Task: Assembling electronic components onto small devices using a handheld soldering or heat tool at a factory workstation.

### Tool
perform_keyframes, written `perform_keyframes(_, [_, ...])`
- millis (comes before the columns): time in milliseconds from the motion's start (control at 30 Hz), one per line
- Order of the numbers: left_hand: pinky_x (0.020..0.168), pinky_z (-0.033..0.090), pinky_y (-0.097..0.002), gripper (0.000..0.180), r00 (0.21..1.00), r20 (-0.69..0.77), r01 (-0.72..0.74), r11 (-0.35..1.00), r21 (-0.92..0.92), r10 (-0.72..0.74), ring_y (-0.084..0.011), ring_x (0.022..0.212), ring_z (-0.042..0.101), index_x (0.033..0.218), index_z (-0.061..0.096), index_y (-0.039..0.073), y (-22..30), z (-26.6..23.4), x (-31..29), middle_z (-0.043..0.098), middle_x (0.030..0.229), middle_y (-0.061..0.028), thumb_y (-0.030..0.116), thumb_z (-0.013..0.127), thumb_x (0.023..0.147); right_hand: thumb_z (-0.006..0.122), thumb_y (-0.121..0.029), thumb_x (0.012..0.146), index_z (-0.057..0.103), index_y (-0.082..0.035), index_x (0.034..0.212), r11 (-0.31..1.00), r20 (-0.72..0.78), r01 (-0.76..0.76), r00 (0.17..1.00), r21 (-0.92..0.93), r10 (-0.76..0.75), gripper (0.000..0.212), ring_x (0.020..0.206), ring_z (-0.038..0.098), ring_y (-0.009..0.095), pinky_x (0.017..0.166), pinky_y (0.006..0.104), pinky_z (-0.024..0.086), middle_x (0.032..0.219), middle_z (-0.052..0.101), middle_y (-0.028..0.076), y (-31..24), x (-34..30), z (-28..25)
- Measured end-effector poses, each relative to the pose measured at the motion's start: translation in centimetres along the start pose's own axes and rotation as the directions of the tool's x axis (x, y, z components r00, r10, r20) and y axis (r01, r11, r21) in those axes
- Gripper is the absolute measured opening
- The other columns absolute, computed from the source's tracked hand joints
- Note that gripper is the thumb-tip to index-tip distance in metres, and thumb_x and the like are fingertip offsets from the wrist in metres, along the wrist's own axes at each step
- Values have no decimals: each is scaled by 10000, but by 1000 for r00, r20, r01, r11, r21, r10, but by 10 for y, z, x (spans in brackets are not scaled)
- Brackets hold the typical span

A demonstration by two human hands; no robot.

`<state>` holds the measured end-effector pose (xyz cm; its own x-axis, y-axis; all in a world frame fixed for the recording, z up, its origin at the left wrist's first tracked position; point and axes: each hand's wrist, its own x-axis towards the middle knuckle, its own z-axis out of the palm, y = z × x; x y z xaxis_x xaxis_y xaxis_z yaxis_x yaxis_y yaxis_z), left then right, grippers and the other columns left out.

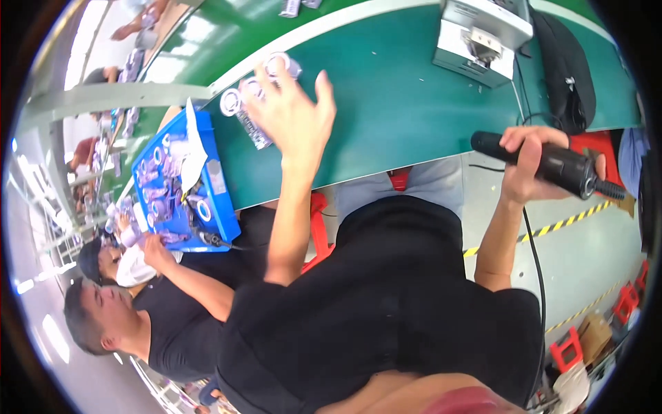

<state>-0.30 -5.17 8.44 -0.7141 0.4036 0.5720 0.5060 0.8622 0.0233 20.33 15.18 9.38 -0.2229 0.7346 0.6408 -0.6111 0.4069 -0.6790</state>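
Note:
My left hand (293, 117) is over the far left of the green table with its fingers spread. Beneath and beside the fingertips lie a few small pale parts with round ring ends (231, 103); whether the fingers touch them I cannot tell. My right hand (525, 165) is wrapped round a black cylindrical hand tool (562, 168) with a ribbed cable sleeve at its right end. It is held just off the table's near edge at the right, tilted down to the right.
A blue bin (219, 181) of similar parts and a white sheet stands at the left, beside a co-worker (186, 303) in black. A white box-shaped device (476, 52) and a black bag (565, 69) sit at the far right of the green table (386, 90). A black cable (534, 255) hangs below.

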Motion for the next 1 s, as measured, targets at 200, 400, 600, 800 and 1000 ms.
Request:
perform_keyframes(200, [974,436,-516,577,987,127,101,994,-29,-97,-480,1081,553,1418,500,65,-20,32,-54,559,1344,-228,222,660,886,651,89,859,197,-119,1310,970,118,242,964,-17,-238,673,527,620,225,514,411,578,806,640,193,11,75,-1])
perform_keyframes(400, [954,443,-488,498,996,88,53,961,-270,-30,-425,1036,587,1366,549,48,-13,33,-53,596,1251,-239,98,617,876,680,-35,908,445,-31,1088,917,84,192,981,-350,-174,296,485,543,129,434,273,457,644,526,36,23,123,67])
perform_keyframes(600, [990,406,-507,498,993,89,-30,881,-473,81,-419,1133,543,1355,578,63,40,25,-71,558,1328,-250,104,654,864,676,-32,914,427,-43,1179,948,175,74,984,-308,-20,364,476,556,144,429,284,475,677,559,59,45,133,76])
perform_keyframes(800, [972,398,-576,520,994,64,-38,816,-577,91,-536,1229,393,1318,623,120,82,33,-89,528,1384,-178,81,694,805,690,-65,919,399,-57,1260,911,205,87,979,-402,-3,449,468,547,153,418,296,467,692,553,61,51,137,83])
perform_keyframes(1000, [1039,355,-615,483,991,3,-108,798,-593,137,-569,1276,350,1260,658,75,83,40,-92,517,1398,-150,78,714,779,718,79,822,268,-139,1321,960,310,-218,913,-176,264,706,559,564,245,487,406,475,761,548,154,62,147,62])
